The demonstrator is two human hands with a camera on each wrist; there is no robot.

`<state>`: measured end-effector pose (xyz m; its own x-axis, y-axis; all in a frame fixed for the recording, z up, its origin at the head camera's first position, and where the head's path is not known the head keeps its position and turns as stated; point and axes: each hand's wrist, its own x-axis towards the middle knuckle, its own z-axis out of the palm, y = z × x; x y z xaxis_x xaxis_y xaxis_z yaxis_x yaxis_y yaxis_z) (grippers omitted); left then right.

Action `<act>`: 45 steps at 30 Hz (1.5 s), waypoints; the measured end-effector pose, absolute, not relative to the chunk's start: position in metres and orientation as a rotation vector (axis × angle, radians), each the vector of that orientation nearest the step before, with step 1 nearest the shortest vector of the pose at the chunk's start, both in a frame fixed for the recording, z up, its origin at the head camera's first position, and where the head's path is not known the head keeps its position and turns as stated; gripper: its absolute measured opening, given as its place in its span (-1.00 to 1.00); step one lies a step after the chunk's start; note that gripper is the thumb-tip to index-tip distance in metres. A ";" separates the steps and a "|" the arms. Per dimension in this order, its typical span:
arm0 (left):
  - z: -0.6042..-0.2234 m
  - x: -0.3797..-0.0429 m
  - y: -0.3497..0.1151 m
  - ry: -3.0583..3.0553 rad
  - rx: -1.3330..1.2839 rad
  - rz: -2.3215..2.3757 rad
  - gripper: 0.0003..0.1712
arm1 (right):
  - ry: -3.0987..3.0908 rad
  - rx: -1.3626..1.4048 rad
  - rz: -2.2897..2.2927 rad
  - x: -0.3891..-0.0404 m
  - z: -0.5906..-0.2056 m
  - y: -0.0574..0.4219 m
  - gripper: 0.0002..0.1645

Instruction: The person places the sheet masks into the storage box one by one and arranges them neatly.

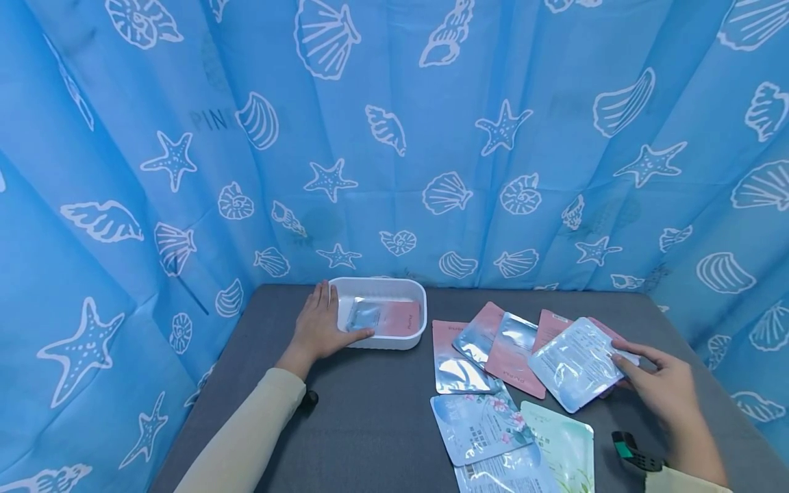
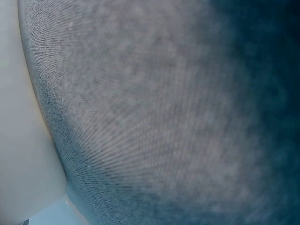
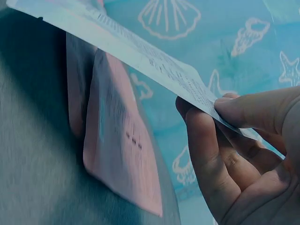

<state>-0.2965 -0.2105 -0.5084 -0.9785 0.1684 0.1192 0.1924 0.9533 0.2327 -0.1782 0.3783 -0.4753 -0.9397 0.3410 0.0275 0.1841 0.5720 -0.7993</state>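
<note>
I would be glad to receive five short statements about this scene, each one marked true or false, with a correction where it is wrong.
1. The right hand pinches a silvery packet. True.
2. The left hand lies flat on the grey table. False: it touches the white container.
3. A pink-and-silver packet lies inside the container. True.
4. The green packet is inside the container too. False: it lies outside, on the table.
5. The curtain is blue with white shells and starfish. True.
</note>
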 end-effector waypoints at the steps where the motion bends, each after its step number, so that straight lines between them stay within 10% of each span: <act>1: -0.508 -0.297 -0.210 -3.009 -0.279 -0.373 0.71 | -2.624 -0.423 1.288 -0.178 -0.474 0.376 -0.38; 45: -0.506 -0.295 -0.209 -3.007 -0.264 -0.398 0.72 | -2.273 0.129 1.580 -0.229 -0.427 0.229 -0.62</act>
